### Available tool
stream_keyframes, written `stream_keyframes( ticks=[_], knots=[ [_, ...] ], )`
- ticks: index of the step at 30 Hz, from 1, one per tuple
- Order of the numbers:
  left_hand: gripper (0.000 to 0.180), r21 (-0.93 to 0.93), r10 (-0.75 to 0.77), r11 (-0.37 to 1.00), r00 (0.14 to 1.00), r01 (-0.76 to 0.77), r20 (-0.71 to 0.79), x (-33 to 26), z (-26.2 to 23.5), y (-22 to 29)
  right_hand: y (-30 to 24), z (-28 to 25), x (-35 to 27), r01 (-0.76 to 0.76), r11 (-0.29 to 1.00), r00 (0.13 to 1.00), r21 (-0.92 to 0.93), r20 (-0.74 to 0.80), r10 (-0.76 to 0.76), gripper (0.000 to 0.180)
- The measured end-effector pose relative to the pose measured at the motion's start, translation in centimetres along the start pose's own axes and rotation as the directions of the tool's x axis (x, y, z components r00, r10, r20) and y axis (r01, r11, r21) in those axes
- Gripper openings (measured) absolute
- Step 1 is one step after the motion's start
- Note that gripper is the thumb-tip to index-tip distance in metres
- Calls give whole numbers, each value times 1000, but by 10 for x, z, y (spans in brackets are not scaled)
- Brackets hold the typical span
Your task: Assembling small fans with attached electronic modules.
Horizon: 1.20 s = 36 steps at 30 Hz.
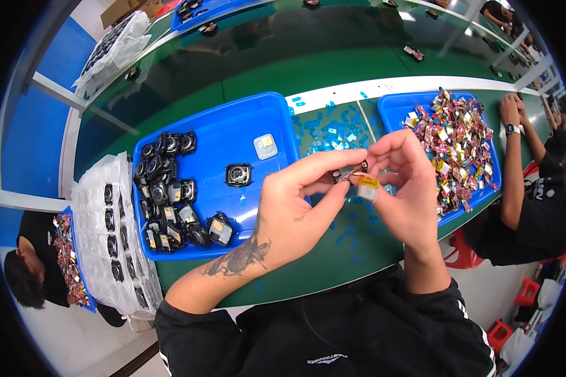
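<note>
Both my hands meet in front of me over the green bench. Between the thumb and fingers of my left hand (pixel 292 210) is a small black watch case (pixel 342 174), partly hidden by the fingers. My right hand (pixel 404 188) is closed at its other side, its thumb against a small silver battery (pixel 367 188) with yellow tape. The battery hangs at the case's edge; a reddish part shows between them, and how they join is hard to make out. Left of my hands, a blue tray (pixel 214 116) holds a lone black watch case (pixel 238 174) and a heap of similar ones (pixel 163 188).
At the right, another blue tray (pixel 390 112) is piled with small circuit boards and batteries (pixel 449 151). Blue film pieces (pixel 336 129) litter the bench between the trays. Stacked clear plastic trays (pixel 97 251) stand at the left. A co-worker's arm (pixel 514 169) rests beside the right tray.
</note>
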<state>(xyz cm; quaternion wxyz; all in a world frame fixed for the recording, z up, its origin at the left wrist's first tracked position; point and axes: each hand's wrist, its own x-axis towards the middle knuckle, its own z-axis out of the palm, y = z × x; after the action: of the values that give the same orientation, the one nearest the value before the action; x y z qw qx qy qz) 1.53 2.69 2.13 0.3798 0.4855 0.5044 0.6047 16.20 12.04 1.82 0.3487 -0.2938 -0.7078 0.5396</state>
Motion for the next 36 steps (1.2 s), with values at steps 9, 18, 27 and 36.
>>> stream_keyframes(
  ticks=[9,18,27,36],
  knots=[
    [59,18,-80,997,996,81,-28,2,-19,2,-2,13,22,45,997,993,-70,111,-37,34],
    [57,982,-105,25,976,-187,189,-15,-120,-10,53,4,221,-263,923,942,-281,133,309,37],
    [40,993,-557,-10,824,119,-104,21,-100,18,87,-23,231,-135,750,983,-647,5,182,32],
    [18,974,-173,225,984,1,39,16,-127,-12,8,-124,182,240,596,936,-767,345,67,14]
  ],
)
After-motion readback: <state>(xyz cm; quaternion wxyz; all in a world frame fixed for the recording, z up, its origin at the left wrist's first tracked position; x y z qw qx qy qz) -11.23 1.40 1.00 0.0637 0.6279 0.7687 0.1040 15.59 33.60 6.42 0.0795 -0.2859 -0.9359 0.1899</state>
